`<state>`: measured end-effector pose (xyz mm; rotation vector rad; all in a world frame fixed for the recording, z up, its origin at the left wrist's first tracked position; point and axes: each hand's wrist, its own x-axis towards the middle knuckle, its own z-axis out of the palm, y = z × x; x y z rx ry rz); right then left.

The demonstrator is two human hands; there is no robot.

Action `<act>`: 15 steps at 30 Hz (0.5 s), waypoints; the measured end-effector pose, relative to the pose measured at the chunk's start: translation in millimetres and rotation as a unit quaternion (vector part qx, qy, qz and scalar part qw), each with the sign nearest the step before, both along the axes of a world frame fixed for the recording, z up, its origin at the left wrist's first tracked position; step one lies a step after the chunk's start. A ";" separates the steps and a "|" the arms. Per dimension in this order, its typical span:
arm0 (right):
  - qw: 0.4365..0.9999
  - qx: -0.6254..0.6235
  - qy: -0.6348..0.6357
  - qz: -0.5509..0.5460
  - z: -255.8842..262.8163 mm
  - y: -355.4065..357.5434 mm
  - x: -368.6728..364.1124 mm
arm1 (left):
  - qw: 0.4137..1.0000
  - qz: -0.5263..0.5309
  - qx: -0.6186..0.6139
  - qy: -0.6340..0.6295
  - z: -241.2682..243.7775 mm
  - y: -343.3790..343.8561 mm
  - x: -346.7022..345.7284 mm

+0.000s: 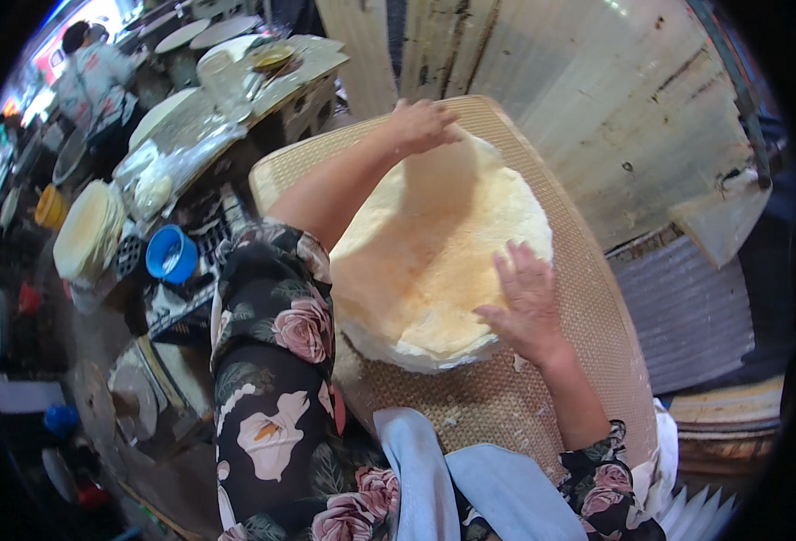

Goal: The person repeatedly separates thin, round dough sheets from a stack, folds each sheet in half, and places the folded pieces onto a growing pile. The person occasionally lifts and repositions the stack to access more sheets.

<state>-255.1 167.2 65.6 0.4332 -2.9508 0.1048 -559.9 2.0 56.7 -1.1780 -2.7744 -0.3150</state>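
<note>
A thick stack of round, pale flatbreads with browned patches [432, 270] lies on a woven tan surface with a rounded rim [594, 297]. My left hand [426, 126] reaches across to the far edge of the stack, its fingers pointing right; what lies beneath its palm is hidden. Flat over the near right part of the top bread is my right hand [523, 297], its fingers spread and its thumb out to the left. Nothing is gripped in it. My left forearm casts a shadow over the breads.
Another stack of flatbreads [87, 233] stands at the left, near a blue plastic tub [171, 254]. Plastic bags [161, 176] and a yellow bowl [272, 57] sit on a side table. A person [94, 81] is at the upper left. Worn panels [594, 101] border the right.
</note>
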 end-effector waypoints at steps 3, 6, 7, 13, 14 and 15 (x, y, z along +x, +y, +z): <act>0.997 0.031 -0.056 -0.042 -50.9 11.1 9.4 | 0.991 -0.017 0.006 -0.129 -57.0 3.5 -16.1; 0.994 -0.100 -0.023 -0.027 -72.3 33.6 7.1 | 0.982 -0.034 0.091 -0.161 -61.5 23.0 -3.8; 0.997 -0.066 0.022 0.025 -80.0 34.4 3.3 | 0.968 -0.084 0.100 -0.215 -56.6 17.7 -4.2; 0.954 -0.203 0.219 0.020 10.9 16.7 16.3 | 0.991 -0.059 0.057 0.105 48.8 23.8 -16.2; 0.954 -0.226 0.198 0.003 16.0 26.3 44.1 | 0.981 -0.081 0.090 0.149 61.2 35.8 16.7; 0.950 -0.257 0.176 -0.009 15.1 33.3 69.3 | 0.970 -0.096 0.121 0.188 65.1 48.3 41.4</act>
